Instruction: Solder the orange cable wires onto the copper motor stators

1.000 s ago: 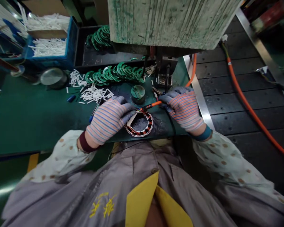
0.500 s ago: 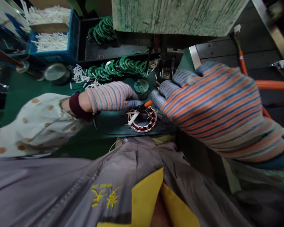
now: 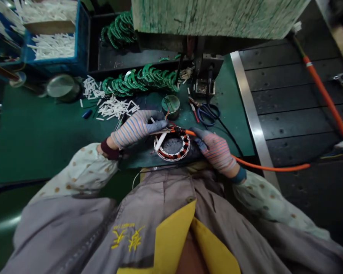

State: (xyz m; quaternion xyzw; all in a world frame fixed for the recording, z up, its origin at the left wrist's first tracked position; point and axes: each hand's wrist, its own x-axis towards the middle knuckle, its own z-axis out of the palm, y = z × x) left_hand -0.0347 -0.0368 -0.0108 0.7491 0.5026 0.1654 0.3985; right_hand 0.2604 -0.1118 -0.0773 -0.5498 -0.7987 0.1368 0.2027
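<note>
My hands wear striped knit gloves with grey fingertips. A copper-wound motor stator (image 3: 173, 150) lies flat on the dark bench mat (image 3: 148, 160) in front of me. My left hand (image 3: 137, 127) sits over its far left rim, fingers pinching a pale insulating strip (image 3: 160, 131). My right hand (image 3: 215, 149) grips an orange-handled corded tool (image 3: 183, 131) whose tip is hidden among the windings. A white sleeve (image 3: 161, 141) stands tilted in the stator. The orange cable (image 3: 268, 168) leaves my right hand toward the right.
Blue-handled scissors (image 3: 207, 114) and a green round block (image 3: 170, 106) lie beyond my hands. Loose white sleeves (image 3: 114, 108) and a row of green-coated stators (image 3: 140, 82) lie to the far left. A blue crate (image 3: 53, 45) holds more sleeves. A machine head (image 3: 205, 64) overhangs the bench.
My right hand has dropped back from close to the camera to the bench beside the stator, uncovering the scissors. The orange cable now trails right from it.
</note>
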